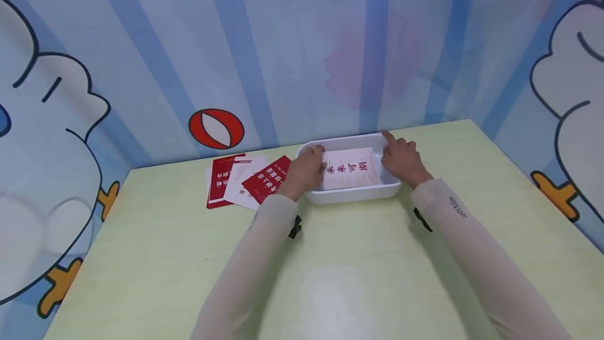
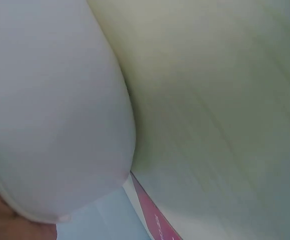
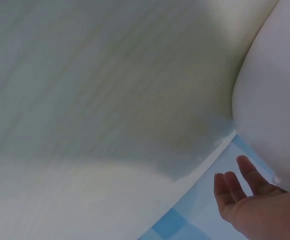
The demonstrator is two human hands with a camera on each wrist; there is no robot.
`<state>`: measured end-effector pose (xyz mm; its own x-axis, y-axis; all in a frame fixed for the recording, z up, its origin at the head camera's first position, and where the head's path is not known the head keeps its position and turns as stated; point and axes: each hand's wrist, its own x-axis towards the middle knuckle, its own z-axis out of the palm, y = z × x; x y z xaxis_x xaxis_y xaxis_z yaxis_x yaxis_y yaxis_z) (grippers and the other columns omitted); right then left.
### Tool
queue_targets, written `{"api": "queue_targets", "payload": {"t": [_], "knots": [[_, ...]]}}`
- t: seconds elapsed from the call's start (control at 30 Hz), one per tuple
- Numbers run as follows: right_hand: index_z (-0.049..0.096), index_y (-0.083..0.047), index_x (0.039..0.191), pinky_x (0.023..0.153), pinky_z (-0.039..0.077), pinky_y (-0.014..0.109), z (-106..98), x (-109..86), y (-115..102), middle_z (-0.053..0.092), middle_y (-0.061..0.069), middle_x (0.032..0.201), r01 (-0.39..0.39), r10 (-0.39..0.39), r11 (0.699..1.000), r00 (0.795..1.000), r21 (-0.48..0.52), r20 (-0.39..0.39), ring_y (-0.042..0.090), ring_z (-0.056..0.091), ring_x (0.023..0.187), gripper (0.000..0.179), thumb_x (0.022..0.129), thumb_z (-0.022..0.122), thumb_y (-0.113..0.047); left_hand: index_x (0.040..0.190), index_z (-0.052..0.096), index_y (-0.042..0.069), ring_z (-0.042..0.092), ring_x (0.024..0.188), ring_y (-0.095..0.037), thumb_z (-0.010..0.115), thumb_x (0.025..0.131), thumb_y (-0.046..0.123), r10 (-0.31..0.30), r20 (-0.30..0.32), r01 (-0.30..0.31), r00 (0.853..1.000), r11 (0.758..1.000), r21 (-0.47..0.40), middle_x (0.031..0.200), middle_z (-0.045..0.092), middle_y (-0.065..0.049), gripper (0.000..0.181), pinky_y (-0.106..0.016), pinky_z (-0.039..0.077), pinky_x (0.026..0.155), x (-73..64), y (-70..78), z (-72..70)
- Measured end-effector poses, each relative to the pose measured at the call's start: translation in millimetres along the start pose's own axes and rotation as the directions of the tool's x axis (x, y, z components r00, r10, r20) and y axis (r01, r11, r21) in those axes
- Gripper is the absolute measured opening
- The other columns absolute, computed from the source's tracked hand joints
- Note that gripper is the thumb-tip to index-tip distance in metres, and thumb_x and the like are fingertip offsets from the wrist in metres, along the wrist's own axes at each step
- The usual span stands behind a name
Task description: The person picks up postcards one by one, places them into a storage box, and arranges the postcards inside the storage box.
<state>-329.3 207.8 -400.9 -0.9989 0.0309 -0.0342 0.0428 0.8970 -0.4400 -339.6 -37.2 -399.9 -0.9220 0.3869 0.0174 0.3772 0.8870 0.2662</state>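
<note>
A white plastic tray [image 1: 354, 193] with raised sides sits near the back of the table. Inside it lies a pale card [image 1: 350, 178] printed with red characters. My left hand [image 1: 305, 171] grips the tray's left end, fingers over the rim; in the left wrist view only a bit of that hand [image 2: 14, 227] shows beside the wall. At the opposite end my right hand [image 1: 405, 160] holds the rim, with its outer fingers spread loosely away from the wall in the right wrist view.
Left of the tray, several red and white cards [image 1: 245, 181] overlap in a fanned pile, partly behind my left hand. The pale green table [image 1: 349, 266] meets a blue striped cartoon backdrop [image 1: 302, 56] behind the tray.
</note>
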Motion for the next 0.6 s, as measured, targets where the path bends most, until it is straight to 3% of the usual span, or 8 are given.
{"api": "queue_targets", "payload": {"t": [0.17, 0.43, 0.6], "knots": [[0.017, -0.009, 0.158, 0.110, 0.031, 0.067, 1.7, 0.1, -0.8, 0.036, 0.034, 0.147, -0.001, 0.001, 1.000, 1.000, -0.013, -0.004, 0.055, 0.030, 0.136, 0.054, 0.106, 0.021, -0.023, 0.146, 0.040, 0.009, 0.061, 0.104, -0.021, 0.054, 0.101, 0.030, 0.004, 0.025, -0.008, 1.000, 0.989, 0.150, 0.121, 0.062, -0.011, 0.051, -0.041, 0.054, 0.092, -1.6, 4.1, 5.3], [0.017, -0.008, 0.158, 0.109, 0.033, 0.066, 2.2, -0.3, 0.7, 0.037, 0.034, 0.146, 0.005, -0.006, 0.998, 1.000, -0.055, -0.012, 0.055, 0.032, 0.134, 0.055, 0.106, 0.023, -0.024, 0.147, 0.038, 0.009, 0.061, 0.105, -0.020, 0.061, 0.097, 0.031, -0.027, 0.072, 0.011, 0.997, 0.977, 0.214, 0.122, 0.062, -0.010, 0.059, -0.037, 0.054, 0.089, -0.8, 7.5, 7.8], [0.017, -0.008, 0.158, 0.109, 0.033, 0.067, 1.2, 1.1, 0.1, 0.037, 0.034, 0.147, 0.019, -0.019, 0.998, 1.000, -0.054, -0.008, 0.055, 0.032, 0.134, 0.055, 0.105, 0.022, -0.025, 0.147, 0.038, 0.008, 0.062, 0.101, -0.019, 0.061, 0.096, 0.032, -0.038, 0.065, 0.022, 0.997, 0.972, 0.234, 0.119, 0.064, -0.009, 0.061, -0.033, 0.054, 0.083, -0.1, 7.7, 6.4]]}}
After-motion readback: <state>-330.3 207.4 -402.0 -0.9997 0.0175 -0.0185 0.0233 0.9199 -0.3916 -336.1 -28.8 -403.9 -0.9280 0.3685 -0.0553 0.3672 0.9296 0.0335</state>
